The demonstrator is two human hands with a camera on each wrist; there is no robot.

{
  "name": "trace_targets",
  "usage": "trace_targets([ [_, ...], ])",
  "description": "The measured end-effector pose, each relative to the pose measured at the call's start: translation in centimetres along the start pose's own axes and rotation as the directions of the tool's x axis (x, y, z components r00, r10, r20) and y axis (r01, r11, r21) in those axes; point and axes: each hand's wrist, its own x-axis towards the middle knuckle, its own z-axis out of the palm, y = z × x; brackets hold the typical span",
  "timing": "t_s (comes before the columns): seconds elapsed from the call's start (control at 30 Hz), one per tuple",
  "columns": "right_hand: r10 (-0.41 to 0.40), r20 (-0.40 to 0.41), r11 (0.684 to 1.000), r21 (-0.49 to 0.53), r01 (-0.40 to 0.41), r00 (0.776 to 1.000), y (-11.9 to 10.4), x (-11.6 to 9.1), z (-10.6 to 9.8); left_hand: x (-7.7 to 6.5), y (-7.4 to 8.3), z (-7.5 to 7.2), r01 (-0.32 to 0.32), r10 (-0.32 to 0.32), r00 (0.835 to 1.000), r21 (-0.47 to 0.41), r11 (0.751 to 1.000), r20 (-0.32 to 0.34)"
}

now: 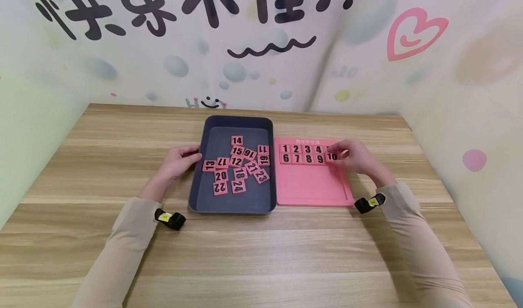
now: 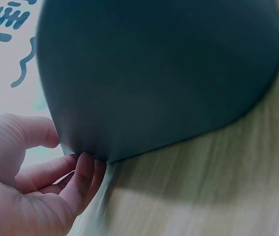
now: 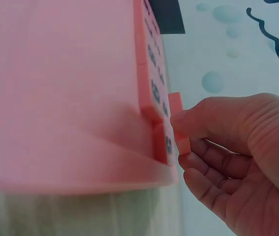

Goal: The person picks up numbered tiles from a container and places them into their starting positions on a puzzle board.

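In the head view, a dark grey tray [image 1: 237,203] holds several loose pink number tiles. My left hand [image 1: 178,162] grips the tray's left edge; in the left wrist view the thumb [image 2: 46,133] is at the rim and the curled fingers [image 2: 83,182] touch the outer wall. To the tray's right lies a pink board [image 1: 312,185], with tiles 1 to 4 above 6 to 9. My right hand [image 1: 354,156] pinches the number 10 tile [image 3: 176,102] between thumb and fingers, just off the board at the right end of the second row. That hand partly hides the first row's end.
Tray and board stand side by side on a wood-grain table [image 1: 261,258]. Behind them rises a printed wall sheet [image 1: 261,81] with large black characters. Number 14 [image 1: 237,140] lies nearest the tray's far end, and number 24 [image 1: 239,187] near its front.
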Motion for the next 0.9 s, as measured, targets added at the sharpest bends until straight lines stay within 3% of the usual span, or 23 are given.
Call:
trace_targets([
  [0.43,-0.062,-0.008,0.996,-0.067,0.061,0.998,1.2,-0.1,0.5,0.0,0.0,0.1,-0.007,0.007,1.0,-0.009,1.0,0.001],
  [0.9,-0.072,-0.032,0.994,-0.089,0.069,0.997,0.2,0.2,0.6,0.1,-0.3,0.0,-0.009,0.008,1.0,-0.005,1.0,-0.008],
])
